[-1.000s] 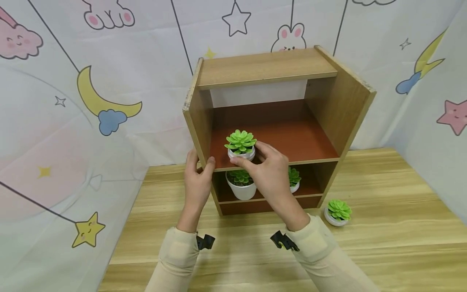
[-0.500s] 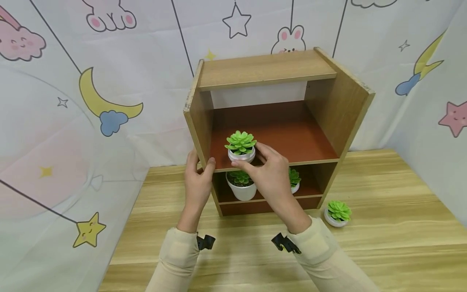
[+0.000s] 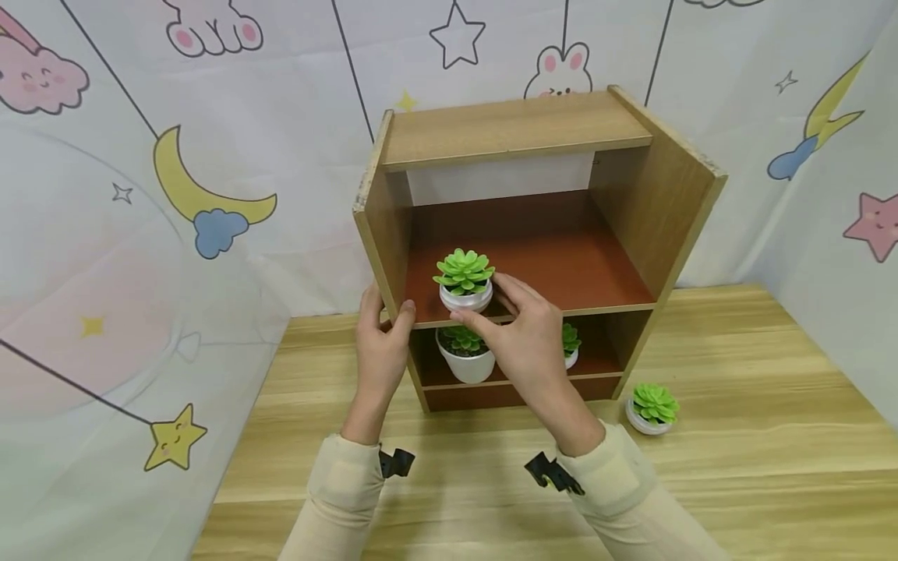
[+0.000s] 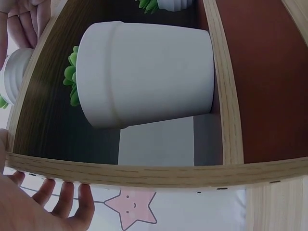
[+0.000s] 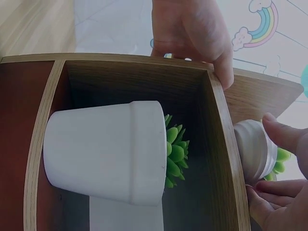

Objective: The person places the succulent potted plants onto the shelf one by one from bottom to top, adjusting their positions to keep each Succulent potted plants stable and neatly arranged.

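Observation:
A small potted succulent (image 3: 464, 282), bright green in a white pot, stands at the front left of the brown upper shelf (image 3: 547, 265). My right hand (image 3: 529, 331) holds its pot between thumb and fingers, from the front and right side. At the left side panel of the wooden shelf unit (image 3: 379, 249), my left hand (image 3: 379, 339) grips the edge, thumb on the front and fingers along the outside. Below, a larger white pot with a succulent (image 3: 468, 362) stands in the lower compartment; the right wrist view shows this white pot (image 5: 106, 151) close up.
Another succulent (image 3: 570, 343) sits in the lower compartment, partly behind my right hand. A further small potted succulent (image 3: 652, 409) stands on the wood-grain table (image 3: 758, 436) right of the unit. A printed cloth (image 3: 295, 101) hangs behind.
My right hand has shifted very slightly to the right against the pot, which stays in its place. The left hand keeps its grip on the side panel.

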### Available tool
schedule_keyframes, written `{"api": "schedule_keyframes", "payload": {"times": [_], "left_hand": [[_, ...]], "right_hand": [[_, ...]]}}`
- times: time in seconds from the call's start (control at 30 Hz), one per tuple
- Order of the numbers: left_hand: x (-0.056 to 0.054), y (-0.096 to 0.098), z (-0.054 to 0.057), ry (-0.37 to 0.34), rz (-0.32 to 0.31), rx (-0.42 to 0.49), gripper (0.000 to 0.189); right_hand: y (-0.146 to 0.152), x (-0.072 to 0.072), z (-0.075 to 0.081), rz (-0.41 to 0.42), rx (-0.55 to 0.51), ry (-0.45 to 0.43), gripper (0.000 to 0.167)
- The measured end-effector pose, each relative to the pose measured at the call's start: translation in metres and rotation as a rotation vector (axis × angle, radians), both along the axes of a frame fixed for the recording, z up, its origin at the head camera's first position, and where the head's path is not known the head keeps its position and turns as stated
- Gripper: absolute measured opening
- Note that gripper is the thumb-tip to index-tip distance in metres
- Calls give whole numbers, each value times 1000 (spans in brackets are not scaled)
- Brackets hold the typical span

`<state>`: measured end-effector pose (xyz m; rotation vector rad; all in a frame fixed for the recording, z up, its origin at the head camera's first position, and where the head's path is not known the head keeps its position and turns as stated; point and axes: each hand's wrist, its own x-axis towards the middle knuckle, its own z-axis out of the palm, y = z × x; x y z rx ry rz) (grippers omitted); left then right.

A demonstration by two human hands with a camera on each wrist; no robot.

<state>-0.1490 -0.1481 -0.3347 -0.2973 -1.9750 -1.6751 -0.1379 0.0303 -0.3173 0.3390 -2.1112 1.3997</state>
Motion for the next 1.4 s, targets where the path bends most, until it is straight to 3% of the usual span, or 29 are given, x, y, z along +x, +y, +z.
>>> {"api": "schedule_keyframes", "payload": {"times": [0.23, 0.4, 0.63, 1.03, 1.4], "left_hand": [[1, 1, 2, -7, 2, 2, 48], [0, 2, 1, -1, 1, 4, 46], [1, 3, 1, -4, -1, 4, 45], [0, 4, 1, 5, 1, 8, 45], [1, 3, 1, -13, -2, 7, 45]], "right_hand": [[6, 3, 0, -65, 91, 90, 57], [10, 7, -2, -120, 147, 108, 56], [13, 10, -3, -160, 152, 143, 55], [20, 15, -7, -169, 150, 151, 59], [27, 16, -13, -105, 54, 191, 61]]}}
